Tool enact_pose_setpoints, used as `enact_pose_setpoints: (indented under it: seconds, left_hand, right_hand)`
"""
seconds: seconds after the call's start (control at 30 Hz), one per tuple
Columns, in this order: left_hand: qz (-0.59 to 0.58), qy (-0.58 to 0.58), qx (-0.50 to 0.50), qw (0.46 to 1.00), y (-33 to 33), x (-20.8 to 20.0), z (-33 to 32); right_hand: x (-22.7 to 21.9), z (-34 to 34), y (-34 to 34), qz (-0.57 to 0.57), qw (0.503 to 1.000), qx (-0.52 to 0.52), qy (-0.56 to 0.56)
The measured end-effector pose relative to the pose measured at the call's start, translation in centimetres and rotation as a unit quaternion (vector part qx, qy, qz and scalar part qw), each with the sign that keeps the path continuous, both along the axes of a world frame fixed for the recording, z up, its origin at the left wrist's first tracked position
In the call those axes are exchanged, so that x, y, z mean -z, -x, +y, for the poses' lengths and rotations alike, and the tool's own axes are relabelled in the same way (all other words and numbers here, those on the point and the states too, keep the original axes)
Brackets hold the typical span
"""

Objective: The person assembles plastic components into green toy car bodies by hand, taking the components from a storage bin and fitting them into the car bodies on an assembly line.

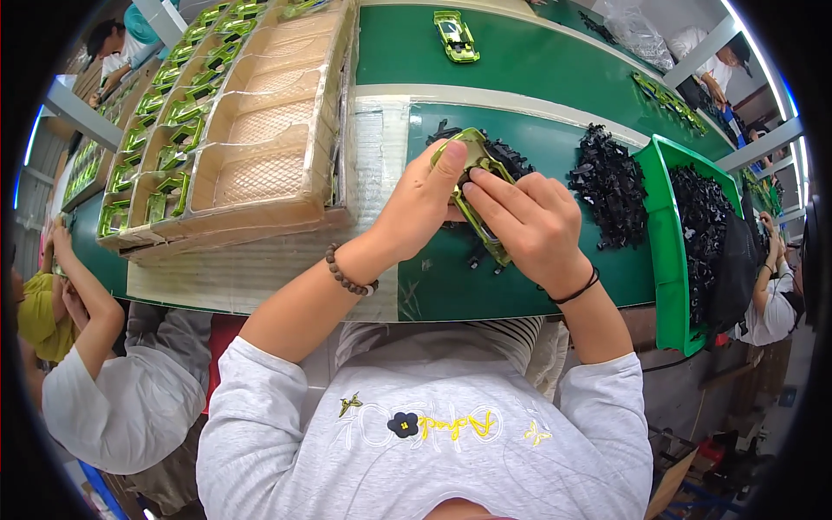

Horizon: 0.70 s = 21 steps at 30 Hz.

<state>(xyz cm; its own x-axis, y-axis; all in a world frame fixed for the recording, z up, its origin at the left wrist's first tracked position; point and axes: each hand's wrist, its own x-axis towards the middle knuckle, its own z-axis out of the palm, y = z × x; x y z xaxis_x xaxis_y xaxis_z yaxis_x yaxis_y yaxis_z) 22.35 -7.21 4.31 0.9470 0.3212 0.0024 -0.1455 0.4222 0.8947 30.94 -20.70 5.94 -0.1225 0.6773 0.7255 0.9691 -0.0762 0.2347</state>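
The lime shell (475,146) looks glossy plastic, the black parts (609,186) matt plastic, the shirt (451,468) matt cloth.

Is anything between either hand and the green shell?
Nothing visible: the left hand grips the shell directly, and the right hand reaches into it. Anything under the right fingertips is hidden.

Tray (260,126) left of hands (544,230), car shell (476,150) in them; parts pile (607,186) right, crate (671,277) farther right; second shell (456,36) ahead on bench (537,52).
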Motion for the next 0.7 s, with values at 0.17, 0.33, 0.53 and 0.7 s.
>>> enact_pose_setpoints:
  seconds: [0.17,0.33,0.53,0.7]
  left_hand:
    - [-0.025,-0.037,0.031,0.999,0.2,0.1,0.7]
    - [-0.028,-0.069,-0.004,0.997,0.4,-0.1,0.1]
    - [-0.003,-0.114,-0.033,0.993,0.0,1.4,0.3]
    - [0.017,-0.027,-0.031,0.999,0.1,0.6,0.2]
  right_hand:
    - [0.0,-0.3,0.5,-0.043,0.999,0.020,-0.021]
    - [0.7,-0.6,0.8,-0.051,0.997,0.034,-0.042]
    - [1.7,-0.1,0.8,-0.053,0.997,0.042,-0.041]
    - [1.1,0.5,0.2,-0.021,1.000,0.013,-0.007]
